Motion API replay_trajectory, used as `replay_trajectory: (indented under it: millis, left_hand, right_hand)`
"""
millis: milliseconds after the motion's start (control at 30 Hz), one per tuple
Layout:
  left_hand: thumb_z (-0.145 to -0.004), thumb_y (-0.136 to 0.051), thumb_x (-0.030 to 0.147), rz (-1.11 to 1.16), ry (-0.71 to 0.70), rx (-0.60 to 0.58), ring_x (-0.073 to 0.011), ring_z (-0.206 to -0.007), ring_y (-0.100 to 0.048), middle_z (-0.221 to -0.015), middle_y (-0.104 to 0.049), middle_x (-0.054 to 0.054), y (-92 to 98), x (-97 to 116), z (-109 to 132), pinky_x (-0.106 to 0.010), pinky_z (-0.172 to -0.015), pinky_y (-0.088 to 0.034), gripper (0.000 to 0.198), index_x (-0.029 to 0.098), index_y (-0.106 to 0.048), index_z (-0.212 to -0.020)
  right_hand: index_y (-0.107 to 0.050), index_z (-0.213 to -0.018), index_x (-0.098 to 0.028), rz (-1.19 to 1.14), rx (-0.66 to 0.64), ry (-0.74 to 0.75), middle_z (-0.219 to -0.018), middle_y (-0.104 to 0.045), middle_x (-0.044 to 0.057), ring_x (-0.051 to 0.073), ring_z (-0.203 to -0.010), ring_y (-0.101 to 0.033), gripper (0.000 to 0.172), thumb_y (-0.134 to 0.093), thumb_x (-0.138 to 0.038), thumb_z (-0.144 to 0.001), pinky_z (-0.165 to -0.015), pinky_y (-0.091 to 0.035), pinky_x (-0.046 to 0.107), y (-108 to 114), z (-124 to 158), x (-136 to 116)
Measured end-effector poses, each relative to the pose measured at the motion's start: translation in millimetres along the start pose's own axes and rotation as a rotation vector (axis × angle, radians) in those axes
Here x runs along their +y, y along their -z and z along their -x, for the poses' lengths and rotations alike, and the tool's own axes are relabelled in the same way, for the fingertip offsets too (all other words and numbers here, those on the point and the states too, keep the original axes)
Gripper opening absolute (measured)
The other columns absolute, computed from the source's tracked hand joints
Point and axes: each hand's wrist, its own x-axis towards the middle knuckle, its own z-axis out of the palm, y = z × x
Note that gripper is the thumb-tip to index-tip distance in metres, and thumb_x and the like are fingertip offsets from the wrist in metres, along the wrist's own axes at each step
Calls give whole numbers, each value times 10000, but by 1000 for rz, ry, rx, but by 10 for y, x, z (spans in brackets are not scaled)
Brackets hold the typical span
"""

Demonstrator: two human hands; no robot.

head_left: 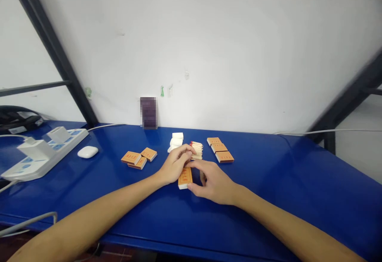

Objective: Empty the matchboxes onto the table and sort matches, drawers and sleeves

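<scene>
My left hand (176, 162) and my right hand (210, 182) meet over an orange matchbox (185, 177) lying on the blue table (268, 182). Both hands have their fingers pinched on the box, the left at its far end, the right along its near side. Just behind lies a pile of loose matches (197, 149) with red heads. White inner trays (176, 140) are stacked to the left of the matches. Three orange matchboxes (220, 149) lie in a row to the right, and three more orange boxes (139, 157) lie to the left.
A white power strip (41, 152) with plugged adapters and cables lies at the far left, with a small white earbud case (87, 151) beside it. A dark blurred object (148, 112) leans on the white wall. Black frame bars slant at both sides.
</scene>
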Motion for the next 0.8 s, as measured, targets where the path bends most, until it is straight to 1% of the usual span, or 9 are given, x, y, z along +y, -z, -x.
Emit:
replay_trajectory:
  millis: [100,200,267,333,400,467,600,700,800]
  left_hand:
    - [-915,-433,379,-28,2,-22,-141,-663,-494,-673,-532,11,12,44,-12,-265,-653,-405,292,164,-604,-817]
    - [-932,-410,415,-91,-20,-60,-182,-827,-557,-817,-619,-25,26,68,-25,-288,-781,-439,351,162,-618,-806]
    - [-939,-396,423,-115,-5,-83,-186,-810,-562,-847,-632,-31,32,55,-30,-290,-745,-446,354,173,-642,-887]
    - [-937,-377,404,-113,49,-90,-164,-678,-529,-807,-618,-27,38,26,-32,-278,-625,-425,355,185,-652,-988]
    - [-917,-371,364,-91,99,-70,-138,-567,-457,-742,-584,-18,41,-6,-36,-264,-537,-374,361,183,-650,-1056]
    - [-879,-389,326,-52,103,-48,-128,-548,-438,-708,-556,-10,45,-28,-43,-257,-527,-364,366,175,-648,-1090]
    - [-827,-440,301,37,83,-34,-129,-594,-497,-736,-556,-1,51,-37,-50,-261,-583,-423,371,184,-618,-1131]
    - [-805,-463,277,65,94,-43,-128,-607,-527,-760,-571,4,56,-38,-43,-271,-618,-453,378,189,-576,-1154]
    - [-776,-475,227,72,80,-76,-126,-617,-536,-735,-560,23,58,-43,-36,-273,-644,-449,432,201,-532,-1204]
  right_hand:
    - [-612,-1186,-191,-39,37,-25,-901,-692,15,127,-584,-569,442,-702,-295,-766,-613,-478,282,-10,2,20]
    - [-583,-1248,-200,-34,96,-3,-977,-705,37,118,-568,-571,428,-638,-291,-834,-623,-488,286,23,-2,104]
    - [-555,-1293,-204,5,102,23,-1079,-702,72,138,-643,-613,379,-531,-300,-927,-684,-507,310,69,-5,162]
    - [-537,-1317,-212,73,97,46,-1187,-679,98,189,-843,-660,361,-452,-304,-979,-776,-513,346,116,-6,194]
    - [-517,-1349,-217,135,85,41,-1235,-664,105,225,-990,-650,375,-412,-291,-997,-828,-506,373,146,-4,200]
    - [-485,-1388,-217,175,74,28,-1204,-678,105,229,-971,-654,407,-402,-256,-992,-808,-504,372,149,2,197]
    - [-459,-1420,-232,149,109,52,-1116,-693,91,202,-848,-645,477,-418,-173,-948,-756,-497,349,101,7,217]
    - [-557,-1326,-240,29,183,96,-1085,-680,83,185,-866,-627,421,-397,-141,-949,-775,-490,334,79,-1,246]
    - [-634,-1188,-228,-88,247,90,-947,-664,56,168,-808,-611,366,-375,-128,-951,-752,-478,315,89,-16,256]
